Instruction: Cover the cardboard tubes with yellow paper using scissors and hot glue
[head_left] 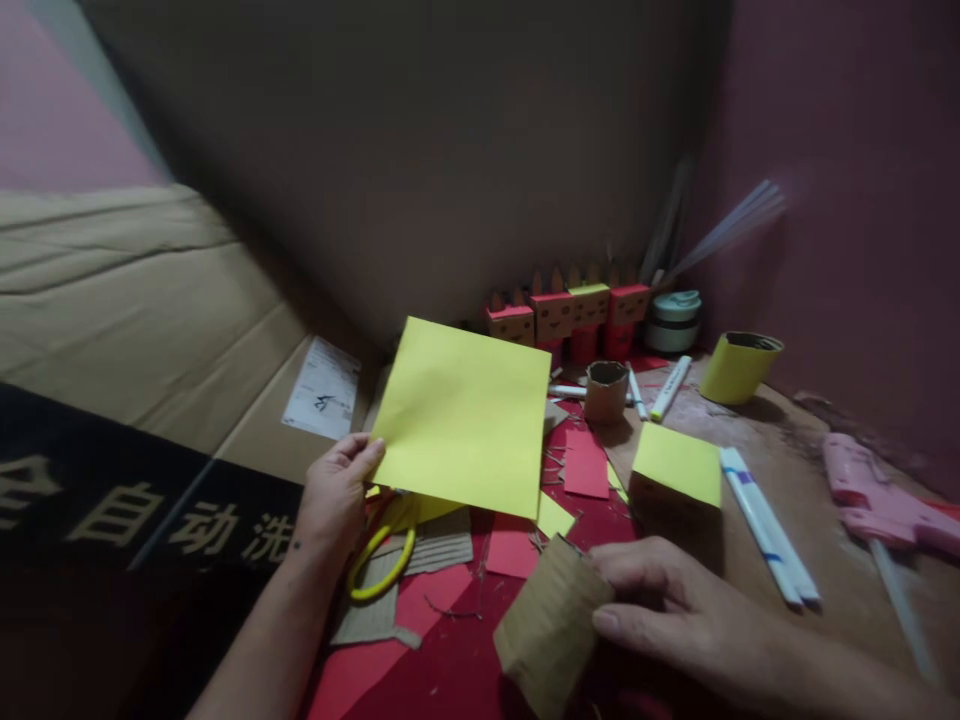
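Observation:
A flat yellow sheet of paper [465, 415] is pinched at its lower left corner by my left hand [337, 490], which holds it up over the work surface. My right hand [667, 600] has its thumb and fingers closed on the rim of a brown cardboard tube [553, 628], which is tilted. Below the sheet, yellow-handled scissors [384, 550] lie on corrugated cardboard scraps [439, 540], their blades hidden. Just beyond my right hand stands a cardboard box with a yellow top [675, 465].
Several cardboard box-headed figures [553, 318] stand at the back beside a teal container [673, 322]. A shorter tube [606, 392], a yellow-wrapped tube [739, 368], white markers [771, 528] and a pink glue gun [885, 500] lie rightward. A large carton [135, 330] borders the left.

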